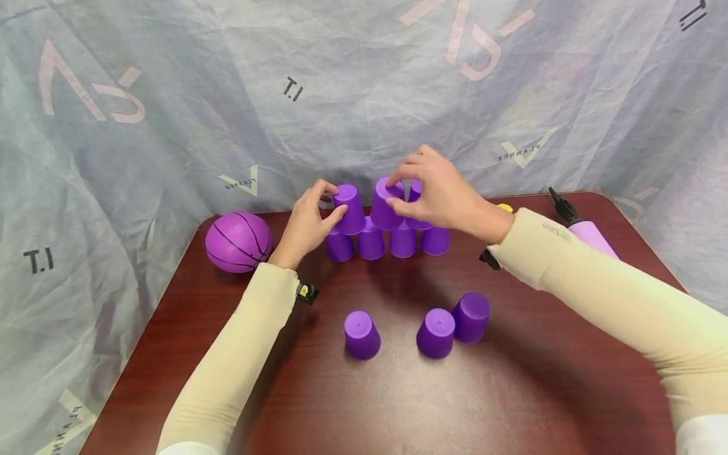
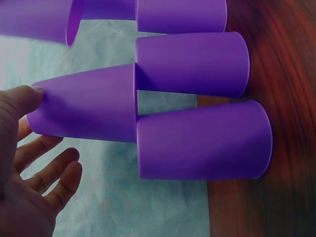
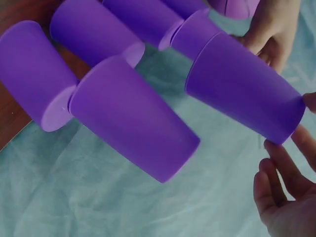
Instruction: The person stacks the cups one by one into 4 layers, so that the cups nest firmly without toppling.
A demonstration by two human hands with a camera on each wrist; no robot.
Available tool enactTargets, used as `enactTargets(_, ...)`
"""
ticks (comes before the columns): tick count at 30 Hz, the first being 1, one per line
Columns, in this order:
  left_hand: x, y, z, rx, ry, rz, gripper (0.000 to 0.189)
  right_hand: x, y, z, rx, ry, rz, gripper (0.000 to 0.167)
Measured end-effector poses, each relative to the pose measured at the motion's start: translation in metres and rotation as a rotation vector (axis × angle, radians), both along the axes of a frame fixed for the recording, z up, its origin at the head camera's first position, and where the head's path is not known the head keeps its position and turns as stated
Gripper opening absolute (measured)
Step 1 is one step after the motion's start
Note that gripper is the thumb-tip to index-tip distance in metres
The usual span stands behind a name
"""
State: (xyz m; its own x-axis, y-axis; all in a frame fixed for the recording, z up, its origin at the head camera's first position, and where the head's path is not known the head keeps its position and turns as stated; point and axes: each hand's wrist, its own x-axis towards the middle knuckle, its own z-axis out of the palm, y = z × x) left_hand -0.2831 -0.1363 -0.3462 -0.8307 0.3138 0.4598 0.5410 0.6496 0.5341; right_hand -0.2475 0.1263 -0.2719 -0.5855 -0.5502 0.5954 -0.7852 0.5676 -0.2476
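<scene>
Several purple cups stand upside down in a row at the back of the table, among them one at the left end (image 1: 340, 248). On the row's left pair rests an upper cup (image 2: 89, 106), whose narrow end my left hand (image 1: 307, 221) pinches between thumb and fingers. My right hand (image 1: 440, 193) grips another upside-down cup (image 3: 242, 89) by its narrow end, thumb on the near side. That cup hangs over the middle of the row, its rim apart from the cups below in the left wrist view. To its right, a third upper cup (image 3: 131, 118) sits on the right pair.
Nearer me stand three upside-down purple cups: one on the left (image 1: 363, 338), two close together (image 1: 436, 335) on the right. A purple basketball (image 1: 237, 241) lies back left. Back right is a pink cylinder with a black nozzle (image 1: 563, 207). A printed grey cloth (image 1: 352, 95) hangs behind.
</scene>
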Motion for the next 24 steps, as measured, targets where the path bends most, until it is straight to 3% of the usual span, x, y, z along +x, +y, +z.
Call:
enactTargets(6, -0.001, -0.001, 0.001, 0.000, -0.005, 0.008, 0.033, -0.025, -0.010, 0.000, 0.082, -0.134, -0.113, 0.023)
enactTargets(12, -0.001, -0.001, 0.001, -0.006, -0.013, 0.009, 0.033, -0.038, -0.015, -0.007, 0.149, -0.256, -0.165, 0.023)
enactTargets(24, -0.001, -0.001, 0.001, -0.013, -0.022, 0.020, 0.032, -0.047, -0.013, -0.017, 0.160, -0.274, -0.179, 0.020)
